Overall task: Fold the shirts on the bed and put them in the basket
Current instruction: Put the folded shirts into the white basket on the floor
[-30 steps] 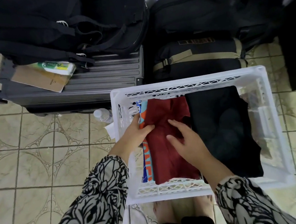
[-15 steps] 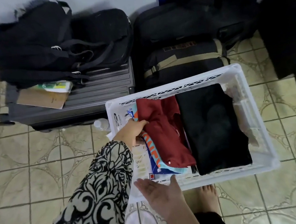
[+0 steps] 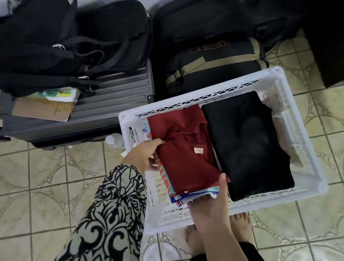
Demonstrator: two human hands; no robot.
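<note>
Folded maroon cotton shirt (image 3: 186, 150), lying on top of a stack in the left half of the white perforated plastic basket (image 3: 310, 182), above a folded shirt with orange, teal and blue print (image 3: 167, 183) and beside a folded black garment (image 3: 248, 144) that fills the right half. We see the maroon shirt's long axis running from the basket's far wall toward the person, tilted slightly rightward at its near end. The left hand (image 3: 144, 157) pinches the stack's left edge, thumb on top of the maroon cloth. The right hand (image 3: 211, 206) reaches in from the near side, thumb on the maroon shirt's near corner and fingers tucked under the stack's near end. Both hands thus bracket the stack, and we judge either equally placed to square it. The basket stands on a patterned beige tiled floor (image 3: 47, 195), in front of a grey ribbed hard-shell suitcase (image 3: 101, 107) carrying black backpacks (image 3: 54, 47), and black duffel bags (image 3: 213, 63). The bed is not in view.
</note>
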